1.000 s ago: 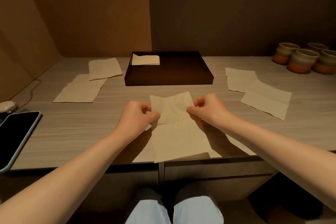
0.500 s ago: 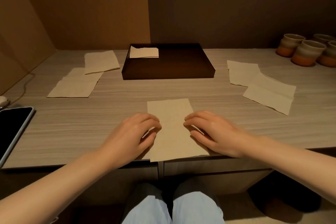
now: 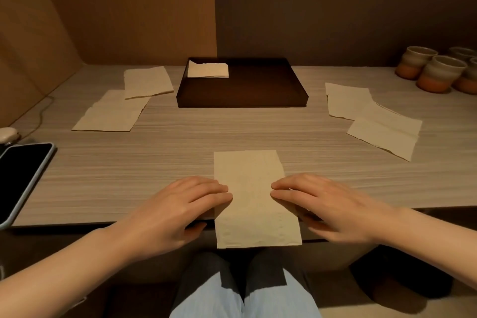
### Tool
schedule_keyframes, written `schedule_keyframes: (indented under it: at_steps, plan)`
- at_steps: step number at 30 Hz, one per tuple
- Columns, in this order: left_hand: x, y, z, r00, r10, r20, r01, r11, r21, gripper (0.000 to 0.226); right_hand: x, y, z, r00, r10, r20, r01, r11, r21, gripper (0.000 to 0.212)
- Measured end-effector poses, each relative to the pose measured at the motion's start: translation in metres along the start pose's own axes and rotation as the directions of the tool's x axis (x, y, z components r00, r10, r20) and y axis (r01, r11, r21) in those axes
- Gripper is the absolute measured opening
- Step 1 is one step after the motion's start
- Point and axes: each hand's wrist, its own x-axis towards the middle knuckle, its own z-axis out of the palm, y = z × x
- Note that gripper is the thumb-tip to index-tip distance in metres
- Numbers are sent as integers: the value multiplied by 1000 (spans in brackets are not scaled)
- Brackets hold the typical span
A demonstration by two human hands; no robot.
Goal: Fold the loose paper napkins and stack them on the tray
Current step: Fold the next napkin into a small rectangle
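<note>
at the far left edge of the frame a dark phone [image 3: 22, 178] in a pale case lies on the wood-grain table [image 3: 167, 152], with a small white object [image 3: 7, 134] and a thin cable [image 3: 38, 116] just above it. in the upper left, two loose napkins [image 3: 129, 100] lie flat and overlap, the farther one on top of the nearer. below them, at lower centre-left, the left hand [image 3: 178, 212] rests palm down, its fingers [image 3: 214, 192] straight and close together, the tips pressing the left edge of the folded napkin [image 3: 251, 196]. this napkin is a long strip at the lower centre of the frame, lying on the table with its near end hanging past the table edge. the right hand [image 3: 327, 208] mirrors the left, its fingers [image 3: 286, 188] flat, slightly spread, the tips on the napkin's right edge; the paper lies between the two sets of fingertips. in the upper centre stands the dark tray [image 3: 242, 102], holding one small folded napkin [image 3: 207, 70] in its far left corner. right of the tray two more loose napkins [image 3: 374, 119] overlap. at the upper right corner stand glazed ceramic cups [image 3: 438, 72].
</note>
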Motion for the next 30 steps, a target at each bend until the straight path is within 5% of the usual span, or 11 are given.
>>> schedule_keyframes:
  at_steps: [4,8,11,14,19,23,30]
  plan:
    - [8,3,5,989,40,-144,-40,999,3,57,3,0,10,992,-9,-122,11,1000,18,51]
    - [10,8,8,971,21,-239,-50,992,-116,32,5,0,12,977,88,-195,-40,971,237,47]
    - [12,15,5,950,-200,-238,120,942,-313,33,8,-6,11,932,284,-227,-142,858,493,43]
    - [23,20,1,845,-480,-235,301,791,-532,15,18,-12,6,832,520,-192,-268,681,682,30]
    - [40,19,-1,696,-700,-160,502,633,-589,31,43,-7,1,705,701,-108,-488,589,644,14]
    - [42,23,-2,680,-715,-164,515,625,-587,28,55,-7,-5,676,734,-68,-543,558,627,31]
    - [40,26,-1,662,-715,-223,533,659,-531,57,63,-8,-8,639,768,-26,-610,528,591,30]
